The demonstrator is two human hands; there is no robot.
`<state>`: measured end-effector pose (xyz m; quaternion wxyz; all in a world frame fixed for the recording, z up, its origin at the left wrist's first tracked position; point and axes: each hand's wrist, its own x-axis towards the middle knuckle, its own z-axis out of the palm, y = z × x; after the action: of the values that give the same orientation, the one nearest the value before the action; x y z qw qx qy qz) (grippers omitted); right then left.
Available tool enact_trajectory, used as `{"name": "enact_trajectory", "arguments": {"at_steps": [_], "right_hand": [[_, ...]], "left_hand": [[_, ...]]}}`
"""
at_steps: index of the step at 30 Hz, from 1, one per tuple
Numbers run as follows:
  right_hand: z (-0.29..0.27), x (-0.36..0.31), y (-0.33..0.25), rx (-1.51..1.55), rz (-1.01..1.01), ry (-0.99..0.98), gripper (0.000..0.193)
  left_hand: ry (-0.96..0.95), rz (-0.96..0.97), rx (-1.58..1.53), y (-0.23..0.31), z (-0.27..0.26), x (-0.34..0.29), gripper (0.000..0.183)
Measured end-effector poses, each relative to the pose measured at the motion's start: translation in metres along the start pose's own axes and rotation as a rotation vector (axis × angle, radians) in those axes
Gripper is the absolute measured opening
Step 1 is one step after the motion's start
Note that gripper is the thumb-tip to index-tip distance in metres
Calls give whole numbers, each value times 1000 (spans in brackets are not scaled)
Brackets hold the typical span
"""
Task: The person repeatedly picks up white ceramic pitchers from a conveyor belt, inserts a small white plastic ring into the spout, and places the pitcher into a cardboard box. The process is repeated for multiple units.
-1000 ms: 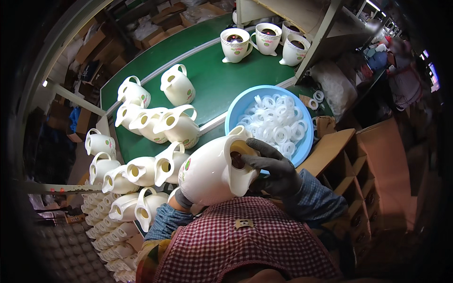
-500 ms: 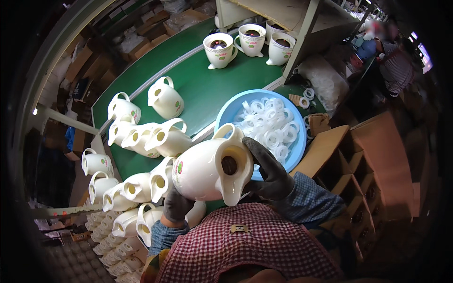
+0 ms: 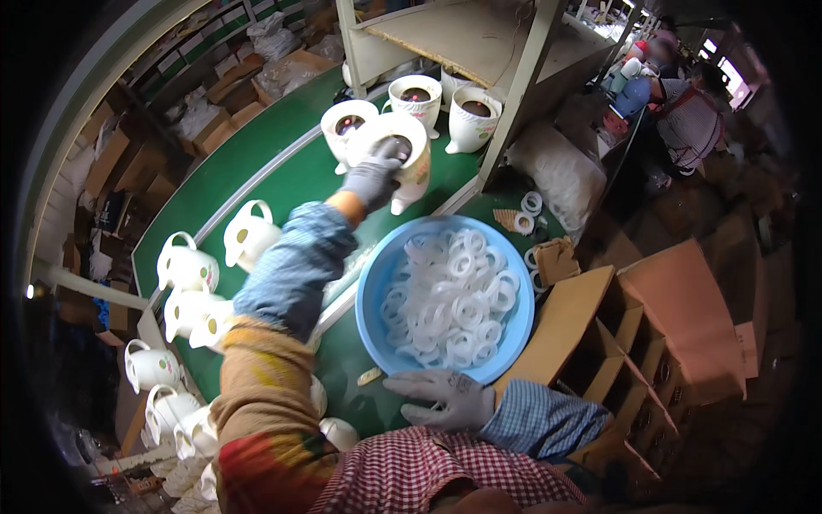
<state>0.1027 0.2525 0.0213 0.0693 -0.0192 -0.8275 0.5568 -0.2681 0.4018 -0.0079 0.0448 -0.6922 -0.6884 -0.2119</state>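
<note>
My left hand [image 3: 372, 182], in a grey glove, reaches far across the green table. It grips a white jug [image 3: 413, 180] at its near left side. The jug stands upright among similar white jugs and has a dark round inside. My right hand [image 3: 445, 400], also gloved in grey, is open with fingers spread, beside the near rim of a light blue basin [image 3: 366, 317]. The basin holds many translucent white plastic rings [image 3: 467, 313]. The right hand holds nothing that I can see.
More white jugs [image 3: 187, 267] stand or lie along the left of the green table [image 3: 205, 176], partly behind my left arm. A divided cardboard box [image 3: 548, 334] is at the right. A metal-framed shelf [image 3: 454, 38] rises at the back. A person [image 3: 693, 124] works at far right.
The jug that both hands held in front of me is now among the far jugs, in my left hand. My right hand has let go and lowered to the near side of the basin.
</note>
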Motion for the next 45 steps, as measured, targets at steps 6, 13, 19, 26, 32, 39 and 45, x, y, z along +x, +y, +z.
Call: {"name": "enact_trajectory", "arguments": {"at_steps": [6, 13, 19, 26, 32, 39, 45], "right_hand": [[0, 8, 10, -69, -7, -52, 47], [6, 10, 13, -142, -3, -24, 43], [11, 6, 0, -265, -99, 100, 45], [-157, -148, -55, -661, 210, 608, 28], [-240, -401, 18, -264, 1372, 1003, 20], [-227, -516, 146, -634, 1097, 964, 37], [-253, -448, -37, -628, 695, 1136, 51]], "left_hand": [[-272, -289, 102, -8, 103, 85, 49], [-244, -297, 72, 8, 89, 100, 42], [298, 151, -192, 59, 39, 20, 53], [-8, 214, -438, 142, -48, -140, 50], [-78, -117, -731, 185, -78, -243, 50], [-37, -308, -917, 260, -87, -298, 43], [-309, -339, -987, 290, -100, -323, 47]]}}
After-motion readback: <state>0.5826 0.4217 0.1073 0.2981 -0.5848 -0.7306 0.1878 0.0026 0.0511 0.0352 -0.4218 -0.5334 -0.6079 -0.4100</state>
